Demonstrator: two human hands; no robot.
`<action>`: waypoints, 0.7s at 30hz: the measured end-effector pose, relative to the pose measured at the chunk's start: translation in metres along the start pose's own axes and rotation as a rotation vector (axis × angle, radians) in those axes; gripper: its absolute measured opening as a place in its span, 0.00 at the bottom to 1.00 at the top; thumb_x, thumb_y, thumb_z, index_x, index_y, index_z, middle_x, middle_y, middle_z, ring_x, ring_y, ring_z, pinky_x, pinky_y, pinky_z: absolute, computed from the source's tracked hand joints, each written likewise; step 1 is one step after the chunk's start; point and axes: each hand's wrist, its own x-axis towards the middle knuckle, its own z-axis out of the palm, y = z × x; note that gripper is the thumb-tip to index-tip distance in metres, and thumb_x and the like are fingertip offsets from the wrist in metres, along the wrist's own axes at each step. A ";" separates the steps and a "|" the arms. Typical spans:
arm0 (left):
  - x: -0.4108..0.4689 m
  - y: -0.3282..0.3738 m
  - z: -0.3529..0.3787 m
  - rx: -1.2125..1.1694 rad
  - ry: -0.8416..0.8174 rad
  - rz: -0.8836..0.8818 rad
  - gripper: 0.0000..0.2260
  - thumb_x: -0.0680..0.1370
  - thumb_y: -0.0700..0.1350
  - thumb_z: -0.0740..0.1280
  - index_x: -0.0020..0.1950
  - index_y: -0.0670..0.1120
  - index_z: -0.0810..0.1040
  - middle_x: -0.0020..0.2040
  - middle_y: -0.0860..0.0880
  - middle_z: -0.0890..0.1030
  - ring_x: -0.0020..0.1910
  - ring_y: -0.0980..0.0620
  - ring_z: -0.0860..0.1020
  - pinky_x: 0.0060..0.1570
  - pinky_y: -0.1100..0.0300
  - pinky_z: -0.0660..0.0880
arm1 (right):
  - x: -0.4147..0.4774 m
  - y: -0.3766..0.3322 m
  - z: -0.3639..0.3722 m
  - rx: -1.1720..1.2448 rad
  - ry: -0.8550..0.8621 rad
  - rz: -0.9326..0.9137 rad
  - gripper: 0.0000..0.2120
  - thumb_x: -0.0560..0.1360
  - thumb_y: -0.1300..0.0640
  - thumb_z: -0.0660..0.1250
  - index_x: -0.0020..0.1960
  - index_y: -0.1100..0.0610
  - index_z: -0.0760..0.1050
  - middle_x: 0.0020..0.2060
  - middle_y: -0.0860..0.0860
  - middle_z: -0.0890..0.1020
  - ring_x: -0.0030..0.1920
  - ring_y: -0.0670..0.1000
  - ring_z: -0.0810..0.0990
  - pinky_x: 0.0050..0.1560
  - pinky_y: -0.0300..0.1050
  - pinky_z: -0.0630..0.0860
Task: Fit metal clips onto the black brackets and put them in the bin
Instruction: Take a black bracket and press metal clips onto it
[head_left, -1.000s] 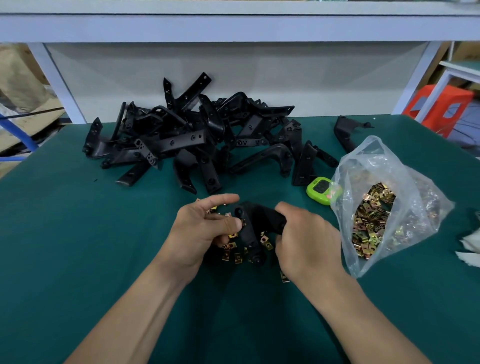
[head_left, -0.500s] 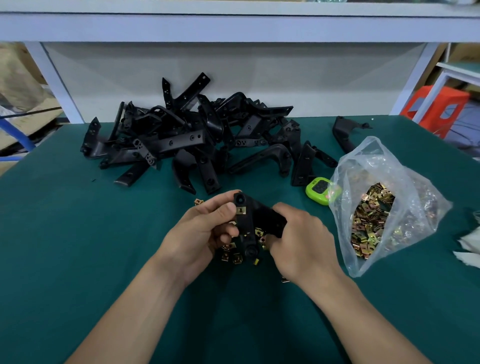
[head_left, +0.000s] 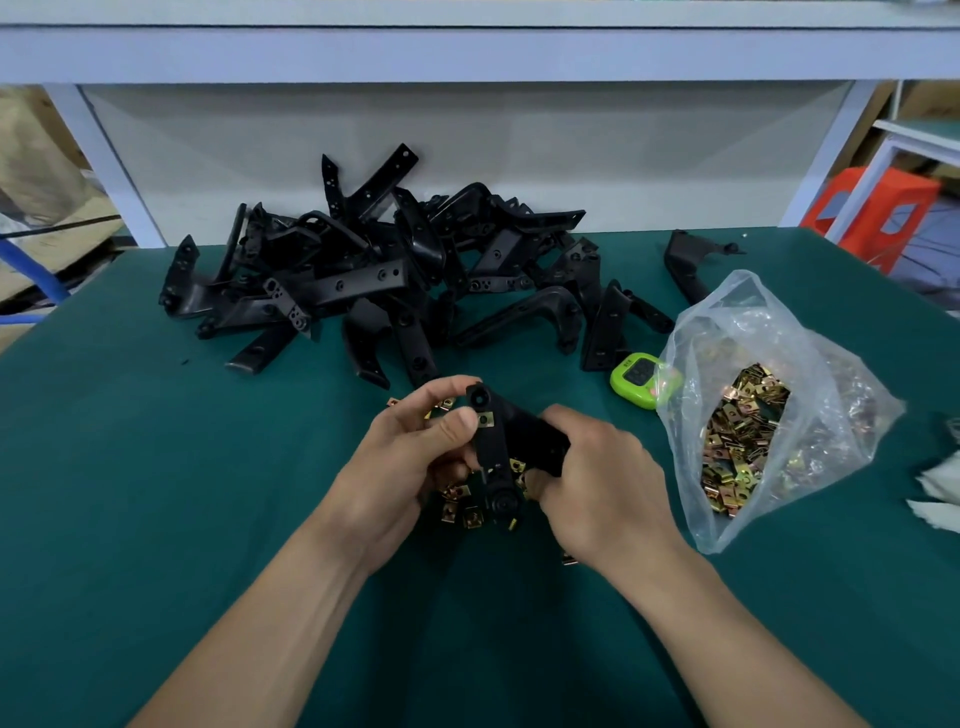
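Observation:
Both hands hold one black bracket (head_left: 511, 441) over the middle of the green table. My left hand (head_left: 410, 462) grips its upper end, the thumb pressing a gold metal clip (head_left: 485, 420) onto the bracket. My right hand (head_left: 592, 483) grips the bracket's right arm from the side. Several loose gold clips (head_left: 462, 506) lie on the table under the hands. A pile of black brackets (head_left: 374, 275) fills the far side of the table. A clear plastic bag of clips (head_left: 748, 436) lies open to the right.
A small green timer (head_left: 636, 379) sits beside the bag. One lone black bracket (head_left: 685, 260) lies at the far right. White scraps (head_left: 940, 493) lie at the right edge. A red stool (head_left: 878, 208) stands beyond the table. A white shelf frame (head_left: 467, 52) runs overhead.
My left hand closed onto the bracket's upper end and its thumb now presses a clip against it. The bracket was raised and tilted a little; the right hand kept its hold.

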 end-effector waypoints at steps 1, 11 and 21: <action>0.001 0.000 0.001 -0.035 -0.023 -0.024 0.12 0.75 0.46 0.73 0.58 0.49 0.82 0.39 0.49 0.79 0.35 0.54 0.76 0.38 0.63 0.75 | 0.001 0.000 0.000 0.006 -0.005 -0.004 0.10 0.71 0.53 0.73 0.49 0.47 0.73 0.34 0.44 0.77 0.38 0.54 0.75 0.33 0.47 0.64; -0.002 -0.008 0.013 0.331 0.309 0.218 0.07 0.78 0.47 0.70 0.54 0.53 0.85 0.37 0.49 0.85 0.35 0.52 0.81 0.40 0.59 0.79 | 0.003 0.005 0.006 0.050 0.076 -0.001 0.09 0.75 0.50 0.71 0.50 0.45 0.70 0.34 0.43 0.77 0.35 0.50 0.75 0.31 0.46 0.65; -0.007 -0.025 0.022 1.332 0.028 0.386 0.14 0.74 0.46 0.74 0.59 0.56 0.85 0.53 0.60 0.81 0.57 0.57 0.72 0.59 0.70 0.64 | 0.012 0.013 0.003 0.263 0.103 0.158 0.05 0.77 0.53 0.68 0.50 0.47 0.72 0.36 0.43 0.80 0.36 0.40 0.75 0.30 0.32 0.68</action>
